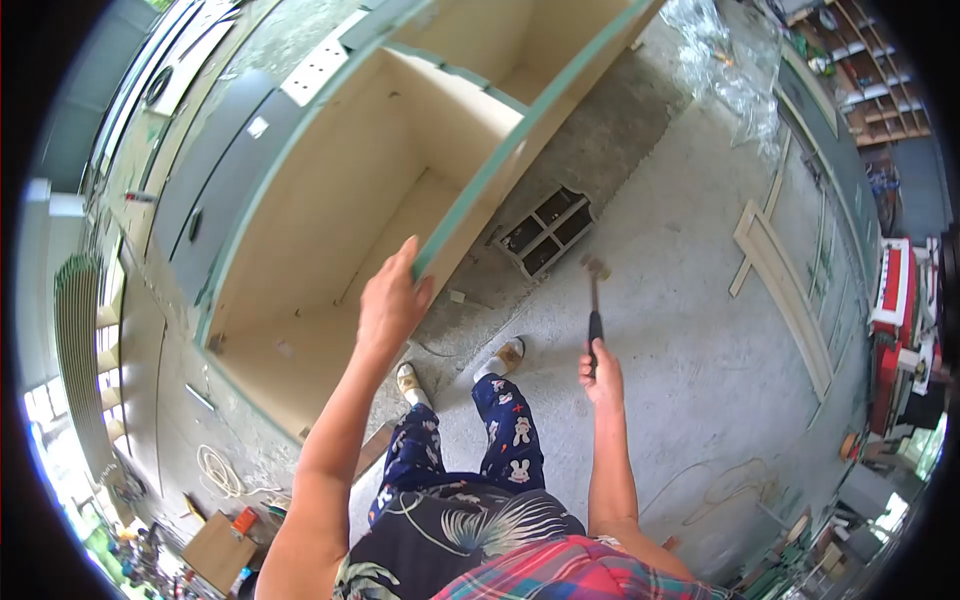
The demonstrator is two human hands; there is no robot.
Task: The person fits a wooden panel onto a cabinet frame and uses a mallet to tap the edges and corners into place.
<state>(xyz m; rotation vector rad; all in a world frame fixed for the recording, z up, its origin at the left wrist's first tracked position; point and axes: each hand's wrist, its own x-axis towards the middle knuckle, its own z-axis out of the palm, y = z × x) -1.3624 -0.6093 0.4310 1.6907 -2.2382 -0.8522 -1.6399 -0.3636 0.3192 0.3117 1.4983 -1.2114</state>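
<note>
A large cabinet carcass point(330, 170) with cream inner panels and green edges stands on the floor at the left, its open side facing up toward me. My left hand point(393, 305) holds the cabinet's near long edge, fingers on the inner side and thumb on the outer side. In my right hand point(602, 374) is a hammer point(595, 325), gripped by its black handle. The hammer's head points away from me over the bare floor, slightly blurred, apart from the cabinet.
A small grey frame with dark panes point(547, 232) lies on the concrete beside the cabinet. Clear plastic wrap point(715, 60) is heaped at the far right. Wooden frame pieces point(785, 290) lie on the right. A coiled cord point(222, 472) is on the floor at the left.
</note>
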